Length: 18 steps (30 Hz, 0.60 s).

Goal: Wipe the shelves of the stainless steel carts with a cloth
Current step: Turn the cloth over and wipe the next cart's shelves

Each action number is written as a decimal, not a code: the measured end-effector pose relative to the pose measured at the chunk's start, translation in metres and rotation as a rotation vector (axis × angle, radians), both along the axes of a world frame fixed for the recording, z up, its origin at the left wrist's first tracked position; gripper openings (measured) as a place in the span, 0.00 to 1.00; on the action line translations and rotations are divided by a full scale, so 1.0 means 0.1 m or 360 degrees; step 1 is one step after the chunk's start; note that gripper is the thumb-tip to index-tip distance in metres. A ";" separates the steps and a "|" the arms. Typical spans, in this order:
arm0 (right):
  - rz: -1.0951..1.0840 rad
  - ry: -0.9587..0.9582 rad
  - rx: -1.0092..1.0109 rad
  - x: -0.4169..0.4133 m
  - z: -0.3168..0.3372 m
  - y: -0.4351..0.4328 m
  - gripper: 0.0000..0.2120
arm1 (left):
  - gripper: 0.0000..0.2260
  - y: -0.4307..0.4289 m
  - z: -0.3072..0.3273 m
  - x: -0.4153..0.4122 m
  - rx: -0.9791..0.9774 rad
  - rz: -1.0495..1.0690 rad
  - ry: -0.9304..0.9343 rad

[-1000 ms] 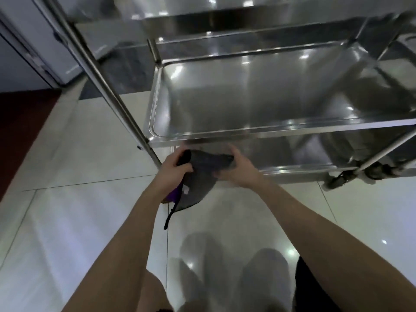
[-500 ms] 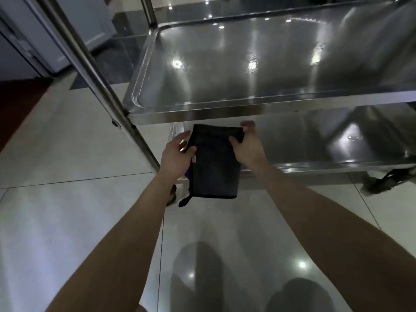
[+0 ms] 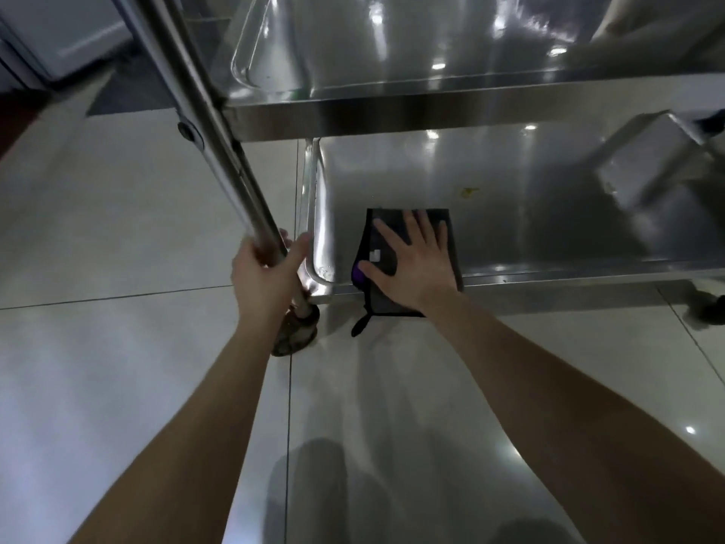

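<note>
Our left grip (image 3: 266, 276) is curled round the cart's slanting steel post (image 3: 204, 111), just above the caster (image 3: 294, 335). Our right grip (image 3: 416, 265) lies flat with fingers spread, clasping nothing, and presses the dark folded cloth (image 3: 382, 296) onto the bottom shelf (image 3: 529, 214), the cloth's near edge overhanging the rim. Just beyond the right fingertips the shiny shelf bears a small yellow speck (image 3: 467, 192); the upper shelf (image 3: 392, 53) runs above both grips, and pale glossy floor tiles (image 3: 117, 229) lie below.

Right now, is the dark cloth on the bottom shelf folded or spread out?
Folded. The cloth lies as a compact rectangle under the flat right hand, with stacked edges and purple showing at its left side.
</note>
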State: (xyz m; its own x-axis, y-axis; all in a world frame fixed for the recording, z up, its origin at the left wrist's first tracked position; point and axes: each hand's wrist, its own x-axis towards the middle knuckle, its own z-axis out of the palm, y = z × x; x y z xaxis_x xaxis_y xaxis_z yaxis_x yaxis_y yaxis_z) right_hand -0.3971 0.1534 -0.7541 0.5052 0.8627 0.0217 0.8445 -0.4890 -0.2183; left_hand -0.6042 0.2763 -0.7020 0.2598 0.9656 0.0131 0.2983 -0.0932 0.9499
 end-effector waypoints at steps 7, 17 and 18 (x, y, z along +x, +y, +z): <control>0.0291 -0.0057 -0.0139 -0.46 -0.30 0.31 0.37 | 0.22 0.08 -0.10 0.24 -0.0044 0.0064 -0.0174; 0.0411 -0.0033 -0.0113 -0.43 -0.35 0.46 0.37 | 0.29 0.04 -0.04 0.28 0.0026 0.0128 -0.0277; 0.0420 -0.0014 -0.0140 -0.37 -0.33 0.51 0.38 | 0.31 0.04 -0.04 0.29 0.0024 0.0146 -0.0302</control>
State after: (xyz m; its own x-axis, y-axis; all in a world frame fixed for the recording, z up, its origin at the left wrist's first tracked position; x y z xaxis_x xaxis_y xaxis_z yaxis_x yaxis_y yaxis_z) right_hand -0.4345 0.2041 -0.7876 0.2628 0.9632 -0.0557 0.9469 -0.2686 -0.1766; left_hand -0.5757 0.2808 -0.7064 0.1625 0.9844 0.0681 0.1220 -0.0885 0.9886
